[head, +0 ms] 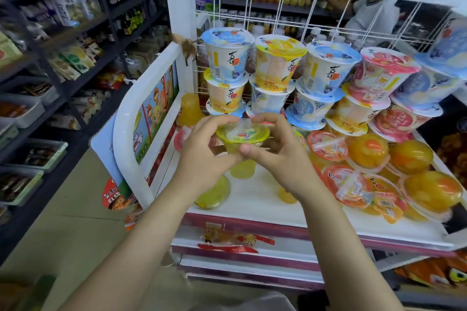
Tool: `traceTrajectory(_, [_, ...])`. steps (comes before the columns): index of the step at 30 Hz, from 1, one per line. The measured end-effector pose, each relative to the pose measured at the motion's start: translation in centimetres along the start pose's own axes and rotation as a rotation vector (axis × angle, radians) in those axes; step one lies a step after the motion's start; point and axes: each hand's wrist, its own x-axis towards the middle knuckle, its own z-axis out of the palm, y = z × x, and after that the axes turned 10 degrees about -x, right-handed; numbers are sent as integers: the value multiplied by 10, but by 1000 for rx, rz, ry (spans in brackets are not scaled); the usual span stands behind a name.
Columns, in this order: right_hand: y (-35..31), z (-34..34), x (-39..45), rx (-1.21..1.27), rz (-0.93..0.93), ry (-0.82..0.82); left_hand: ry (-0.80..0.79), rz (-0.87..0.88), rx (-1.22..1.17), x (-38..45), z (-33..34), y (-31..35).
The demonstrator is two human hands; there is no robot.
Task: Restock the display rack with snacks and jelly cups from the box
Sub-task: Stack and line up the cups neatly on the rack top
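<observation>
A small yellow-green jelly cup (241, 135) with a clear spoon on its lid is held above the white display rack (252, 199). My left hand (202, 149) grips its left side and my right hand (273, 149) grips its right side, fingers curled over the rim. Beneath it stand a yellow cup (242, 170) and a tipped green cup (214, 193) on the shelf. Tall jelly cups (280, 63) are stacked in rows at the back. Orange jelly cups (374, 177) crowd the shelf's right part. The box is out of view.
Dark store shelves (55, 70) with packaged goods line the aisle at left. A white wire grid (303, 20) backs the rack. A lower tier (235, 245) holds red-wrapped snacks. A person in white (371, 15) stands behind the rack. Tiled floor (75, 222) lies lower left.
</observation>
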Motion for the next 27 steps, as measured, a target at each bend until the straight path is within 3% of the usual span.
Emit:
traceTrajectory(3, [1, -4, 1, 42, 33, -15, -75, -11, -93, -2, -1, 2])
traceTrajectory(8, [7, 0, 4, -120, 64, 7, -204, -26, -198, -6, -7, 1])
traceTrajectory(13, [10, -2, 12, -261, 29, -42, -191, -32, -182, -7, -10, -6])
traceTrajectory(17, [19, 4, 27, -523, -46, 3, -17, 115, 310, 0, -20, -27])
traceTrajectory(20, [27, 8, 38, -662, -46, -3, -37, 30, 662, 4, -31, -47])
traceTrajectory(23, [34, 14, 47, -838, -52, 10, -105, -90, 709, 3, -33, -55])
traceTrajectory(27, [46, 22, 52, -1101, 7, -11, -143, -86, 776, 2, -35, -55])
